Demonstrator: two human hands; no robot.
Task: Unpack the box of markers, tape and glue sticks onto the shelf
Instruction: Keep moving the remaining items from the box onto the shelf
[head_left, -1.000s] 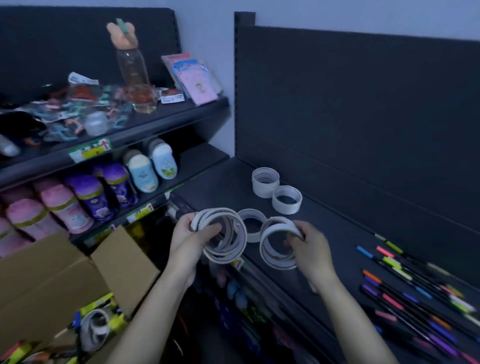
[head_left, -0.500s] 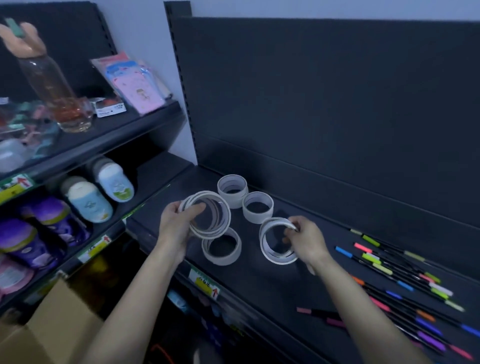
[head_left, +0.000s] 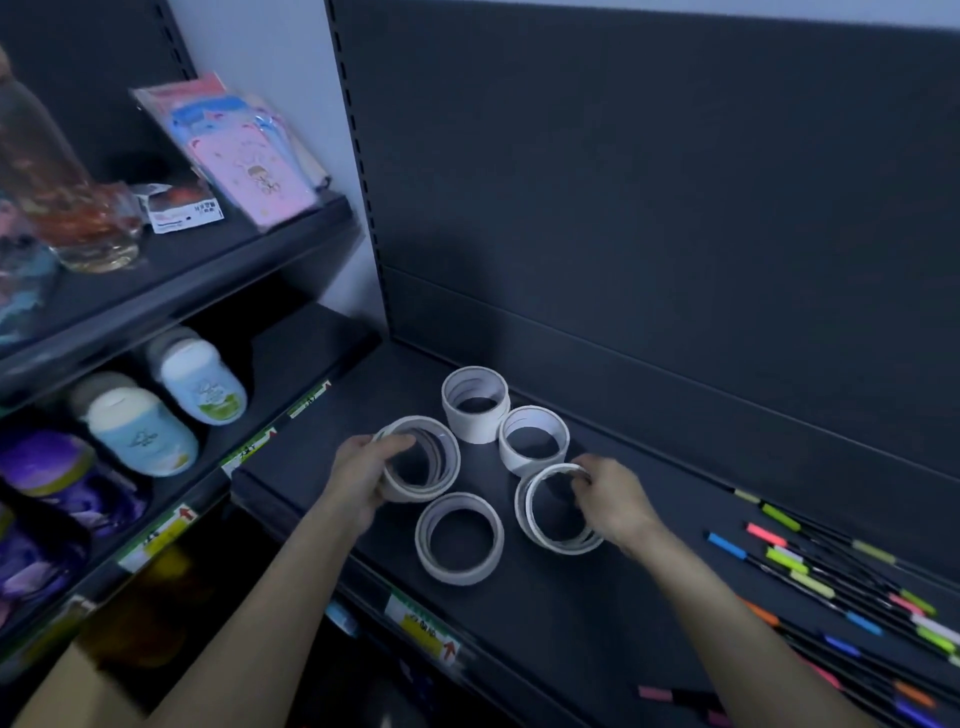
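Holding tape over the dark shelf (head_left: 571, 613), near its left edge; contact with the surface cannot be told. The left hand (head_left: 361, 480) grips one stack of white tape rolls (head_left: 415, 493), fingers curled over its rim. The right hand (head_left: 615, 501) pinches a tilted second stack (head_left: 561, 546) by its far rim. Each is best set flat and released only once seated, apart from the three standing stacks (head_left: 460, 574), lest thin rolls slide. Matte panel (head_left: 675, 208) behind; bottles (head_left: 140, 441) on the neighbouring unit; markers (head_left: 831, 587) towards the right edge.
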